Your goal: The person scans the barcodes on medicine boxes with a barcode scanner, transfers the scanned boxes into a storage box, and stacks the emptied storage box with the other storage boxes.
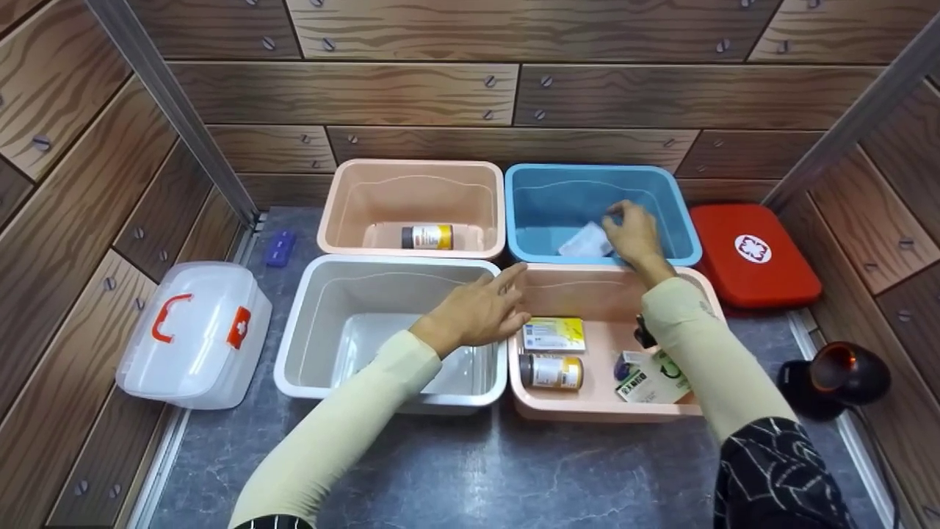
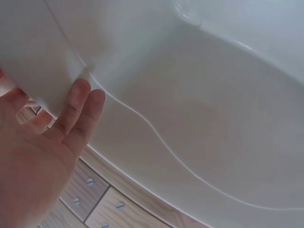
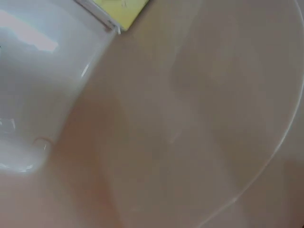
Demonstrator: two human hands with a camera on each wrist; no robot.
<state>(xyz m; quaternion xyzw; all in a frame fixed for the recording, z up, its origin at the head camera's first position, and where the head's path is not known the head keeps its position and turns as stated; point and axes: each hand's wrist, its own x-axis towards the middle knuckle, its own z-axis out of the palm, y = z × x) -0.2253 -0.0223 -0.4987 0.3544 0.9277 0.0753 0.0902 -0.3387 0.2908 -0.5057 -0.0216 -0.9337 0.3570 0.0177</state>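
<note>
My right hand (image 1: 633,231) reaches into the blue bin (image 1: 602,176) with bent fingers, a gap between thumb and forefinger. Its fingertips are right at the edge of a translucent white packet (image 1: 584,242) lying in that bin. My left hand (image 1: 474,312), fingers spread and nothing in them, hovers over the adjoining rims of the white bin (image 1: 283,367) and the near pink bin (image 1: 609,406). In the left wrist view this left hand (image 2: 52,152) has two fingertips against the pale bin wall. The right wrist view shows no hand clearly.
The near pink bin holds a yellow-and-white box (image 1: 554,335), a brown-capped bottle (image 1: 551,372) and a green-and-white packet (image 1: 653,382). Another bottle (image 1: 427,236) lies in the far pink bin (image 1: 330,213). Around stand a clear first-aid box (image 1: 198,330), red case (image 1: 771,272) and black device (image 1: 844,375).
</note>
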